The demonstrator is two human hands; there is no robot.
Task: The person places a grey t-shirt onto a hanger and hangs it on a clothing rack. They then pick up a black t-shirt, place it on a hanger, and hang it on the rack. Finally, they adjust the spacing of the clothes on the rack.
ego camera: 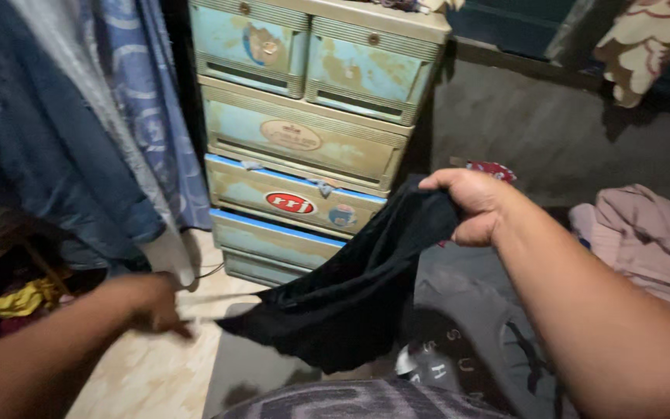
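A view from above looks down along a person's two bare arms toward a dim floor. The right hand (471,206) is raised in the middle of the scene, its grip pressed together around the top edge of a black garment (358,287). The cloth hangs from that hand and stretches down and to the left, held off the floor. The left hand (149,302) is low on the left, blurred, at the garment's far lower corner; it cannot be told whether its grip is pinching the cloth or only touching it.

Behind the garment stands a worn plastic chest of drawers (304,140), pale blue and cream, with stickers on several drawer fronts. To its left hang clothes (79,132) in dark blue, grey and a blue pattern. Under them, at the far left edge, lies a yellow cloth (25,299). Below the right arm a grey printed shirt (467,341) lies spread out, and a pinkish cloth (653,240) is heaped at the right edge. A pale tiled floor (157,372) shows at the lower left.
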